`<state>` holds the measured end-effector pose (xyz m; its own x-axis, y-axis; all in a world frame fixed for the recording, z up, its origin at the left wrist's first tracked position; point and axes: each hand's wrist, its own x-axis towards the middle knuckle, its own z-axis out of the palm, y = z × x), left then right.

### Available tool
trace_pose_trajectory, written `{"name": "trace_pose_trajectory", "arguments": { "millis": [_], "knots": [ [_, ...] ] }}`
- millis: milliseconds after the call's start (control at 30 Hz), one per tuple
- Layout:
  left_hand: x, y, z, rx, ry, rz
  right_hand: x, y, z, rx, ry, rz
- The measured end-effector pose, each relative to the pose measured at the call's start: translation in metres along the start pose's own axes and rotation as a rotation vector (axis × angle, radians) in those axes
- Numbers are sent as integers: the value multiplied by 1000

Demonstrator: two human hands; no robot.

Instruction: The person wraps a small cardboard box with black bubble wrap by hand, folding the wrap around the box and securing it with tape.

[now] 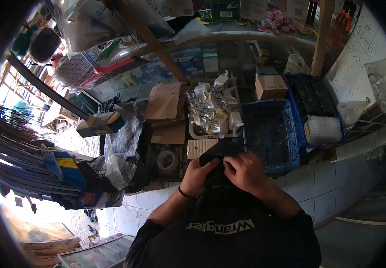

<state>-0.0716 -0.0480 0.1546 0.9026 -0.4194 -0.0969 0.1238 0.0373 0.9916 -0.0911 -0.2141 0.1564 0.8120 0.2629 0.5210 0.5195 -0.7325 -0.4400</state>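
Observation:
Both my hands are close together in front of my chest. My left hand (pixel 196 176) pinches the near left part of a black plastic sheet or bag (pixel 218 150) between thumb and fingers. The fingers of my right hand (pixel 245 171) are curled on the same black plastic at its right side. Just beyond my left hand lies a ribbed beige cardboard piece (pixel 201 148). Past it, a white tray (pixel 198 134) holds small white boxes and crumpled clear and golden wrappers (pixel 209 107). What the black plastic may contain is hidden.
A blue plastic basket (pixel 293 134) stands right of the tray; another blue basket (pixel 288 88) holds black packages and a bubble-wrapped parcel (pixel 323 129). Flat cardboard (pixel 164 100), a tape roll (pixel 167 160) and bubble wrap (pixel 122 160) lie left. A wooden post (pixel 153 40) slants over the glass counter.

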Motion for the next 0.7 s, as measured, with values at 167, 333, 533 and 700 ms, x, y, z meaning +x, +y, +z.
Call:
{"name": "trace_pose_trajectory", "arguments": {
  "millis": [167, 333, 533, 700],
  "knots": [
    [1, 2, 3, -210, 35, -234, -2, 2, 5, 18, 17, 63],
    [-1, -4, 2, -56, 19, -84, -2, -2, 6, 39, 57, 134],
    [-2, -13, -1, -280, 74, -286, -8, -3, 15, 28, 61, 177],
    [-3, -14, -2, -235, 70, -271, -16, 2, 21, -42, 44, 255]
  ]
}}
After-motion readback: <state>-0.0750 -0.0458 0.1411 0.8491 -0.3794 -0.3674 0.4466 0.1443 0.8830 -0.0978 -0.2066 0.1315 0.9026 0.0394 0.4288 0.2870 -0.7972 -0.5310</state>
